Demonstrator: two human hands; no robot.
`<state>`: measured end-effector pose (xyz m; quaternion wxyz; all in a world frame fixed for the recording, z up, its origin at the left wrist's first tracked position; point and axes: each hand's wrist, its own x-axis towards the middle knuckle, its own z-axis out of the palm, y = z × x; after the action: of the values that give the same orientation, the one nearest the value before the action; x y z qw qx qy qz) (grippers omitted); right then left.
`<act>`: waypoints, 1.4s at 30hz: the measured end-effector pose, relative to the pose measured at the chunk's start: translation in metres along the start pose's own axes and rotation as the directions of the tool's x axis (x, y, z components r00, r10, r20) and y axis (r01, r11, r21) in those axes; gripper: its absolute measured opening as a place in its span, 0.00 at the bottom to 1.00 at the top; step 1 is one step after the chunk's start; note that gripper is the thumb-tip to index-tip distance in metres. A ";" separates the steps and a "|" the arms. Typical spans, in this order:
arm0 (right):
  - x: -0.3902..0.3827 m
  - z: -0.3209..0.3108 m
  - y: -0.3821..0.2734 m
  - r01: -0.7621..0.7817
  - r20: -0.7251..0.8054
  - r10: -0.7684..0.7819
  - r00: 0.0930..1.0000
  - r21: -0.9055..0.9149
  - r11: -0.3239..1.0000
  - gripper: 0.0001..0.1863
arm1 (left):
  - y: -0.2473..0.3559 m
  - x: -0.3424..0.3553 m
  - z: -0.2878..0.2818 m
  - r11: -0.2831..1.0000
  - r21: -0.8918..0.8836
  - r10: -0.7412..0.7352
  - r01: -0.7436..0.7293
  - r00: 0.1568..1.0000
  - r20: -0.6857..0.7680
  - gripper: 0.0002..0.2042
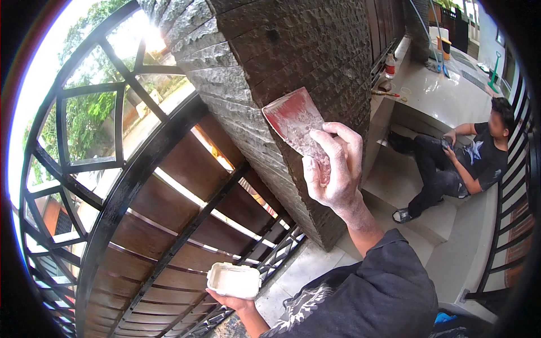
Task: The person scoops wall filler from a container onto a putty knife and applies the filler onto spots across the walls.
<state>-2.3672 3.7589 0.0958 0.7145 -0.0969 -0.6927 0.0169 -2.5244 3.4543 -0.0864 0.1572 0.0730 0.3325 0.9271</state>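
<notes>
My right hand [335, 163], coated in pale powder, grips a red spreader [287, 112] smeared with whitish material, held up at the edge of a dark, ridged stone pillar [265, 45]; whether the blade touches it I cannot tell. Low in the view, my left hand [239, 301] holds a small white rectangular container [234, 280] with off-white contents, in front of the gate.
A black-framed gate with brown slats [146, 242] fills the left. At right, a person [473, 152] sits on pale steps [428, 228] beside black railings [501, 225]. Behind them are a bottle [390, 66], long-handled tools [438, 56] and a green-handled tool [495, 73].
</notes>
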 end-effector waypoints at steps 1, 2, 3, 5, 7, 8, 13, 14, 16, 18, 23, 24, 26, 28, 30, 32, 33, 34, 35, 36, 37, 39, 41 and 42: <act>0.000 0.000 -0.001 -0.013 -0.009 0.013 1.000 0.001 1.000 0.19 | 0.001 -0.001 0.000 1.000 0.006 0.001 0.000 1.000 -0.008 0.33; -0.001 0.001 -0.004 -0.025 -0.017 0.025 1.000 0.004 1.000 0.18 | 0.002 -0.002 0.000 1.000 0.011 0.002 -0.002 1.000 -0.019 0.33; -0.002 0.001 -0.006 -0.052 -0.023 0.052 0.998 0.000 0.999 0.18 | 0.002 -0.003 0.000 1.000 0.006 0.011 -0.010 1.000 -0.028 0.33; -0.002 -0.004 -0.009 -0.046 -0.005 0.045 0.999 -0.050 0.998 0.18 | 0.003 -0.004 0.001 1.000 -0.007 0.026 -0.026 1.000 0.014 0.32; -0.006 -0.006 -0.013 -0.026 0.003 0.026 1.000 -0.062 0.998 0.19 | 0.006 -0.006 0.002 0.999 -0.007 0.051 -0.051 0.999 0.016 0.32; -0.008 -0.004 -0.018 -0.024 -0.021 0.023 1.000 -0.033 0.999 0.19 | 0.007 -0.006 0.002 0.998 0.002 0.058 -0.058 0.998 0.030 0.32; -0.043 0.016 -0.054 0.000 0.148 -0.035 0.988 0.228 0.974 0.19 | 0.014 -0.010 0.005 0.998 -0.009 0.064 -0.064 0.997 -0.040 0.32; -0.054 0.024 -0.061 -0.013 0.200 -0.046 0.979 0.286 0.958 0.20 | 0.015 -0.011 0.003 0.997 0.011 0.075 -0.074 0.994 -0.084 0.32; -0.068 0.037 -0.075 -0.098 0.312 -0.018 0.950 0.351 0.931 0.20 | 0.019 -0.012 0.004 0.998 -0.018 0.064 -0.064 0.997 -0.046 0.32; -0.082 0.052 -0.085 -0.194 0.376 0.032 0.926 0.404 0.894 0.20 | 0.022 -0.014 0.002 0.996 -0.041 0.076 -0.079 0.994 -0.073 0.32; -0.135 0.101 -0.082 -0.587 0.707 0.207 0.676 0.346 0.732 0.13 | 0.029 -0.025 -0.015 0.994 -0.055 0.080 -0.093 0.976 -0.200 0.33; -0.140 0.108 -0.085 -0.685 0.758 0.244 0.605 0.340 0.644 0.11 | 0.033 -0.029 -0.021 0.991 -0.063 0.100 -0.117 0.968 -0.231 0.33; -0.146 0.127 -0.100 -0.651 0.648 0.267 0.713 0.470 0.596 0.08 | 0.045 -0.039 -0.035 0.988 0.012 0.149 -0.154 0.930 -0.335 0.34; -0.148 0.135 -0.117 -0.776 0.676 0.380 0.631 0.555 0.300 0.11 | 0.056 -0.046 -0.048 0.980 0.001 0.182 -0.197 0.905 -0.385 0.34; -0.160 0.151 -0.127 -0.771 0.727 0.290 0.623 0.507 0.386 0.15 | 0.066 -0.056 -0.059 0.961 0.015 0.249 -0.275 0.845 -0.474 0.34; -0.187 0.168 -0.138 -0.956 0.923 0.246 0.294 0.284 0.076 0.14 | 0.070 -0.065 -0.083 0.939 0.021 0.302 -0.343 0.795 -0.527 0.34; -0.203 0.174 -0.145 -0.955 0.958 0.203 0.204 0.240 -0.176 0.15 | 0.075 -0.068 -0.085 0.932 0.017 0.308 -0.362 0.766 -0.565 0.35; -0.216 0.176 -0.155 -0.937 0.976 0.172 0.133 0.180 -0.298 0.11 | 0.084 -0.072 -0.088 0.923 0.020 0.318 -0.384 0.735 -0.599 0.35; -0.226 0.176 -0.172 -0.961 0.977 0.134 0.169 0.193 -0.197 0.11 | 0.093 -0.080 -0.101 0.901 0.040 0.361 -0.433 0.692 -0.625 0.35; -0.231 0.173 -0.186 -0.970 0.971 0.104 0.217 0.226 -0.086 0.11 | 0.099 -0.087 -0.114 0.907 -0.004 0.331 -0.420 0.721 -0.609 0.35; -0.241 0.169 -0.199 -0.984 0.976 0.125 0.176 0.171 0.054 0.11 | 0.109 -0.090 -0.127 0.910 -0.043 0.313 -0.413 0.749 -0.584 0.36; -0.261 0.172 -0.233 -0.988 0.984 0.138 0.113 0.097 0.119 0.10 | 0.132 -0.087 -0.146 0.914 -0.038 0.291 -0.404 0.719 -0.631 0.36; -0.271 0.179 -0.278 -0.991 0.995 0.062 0.072 0.064 0.121 0.09 | 0.158 -0.086 -0.170 0.882 0.007 0.371 -0.472 0.684 -0.628 0.36; -0.274 0.179 -0.303 -0.978 0.997 0.016 0.081 0.077 0.194 0.09 | 0.170 -0.089 -0.178 0.879 0.000 0.369 -0.478 0.679 -0.634 0.36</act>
<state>-2.5892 3.4391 -0.1215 0.0858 -0.0174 -0.7175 0.6910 -2.5247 3.1943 -0.1174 -0.1740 -0.1717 0.2610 0.9339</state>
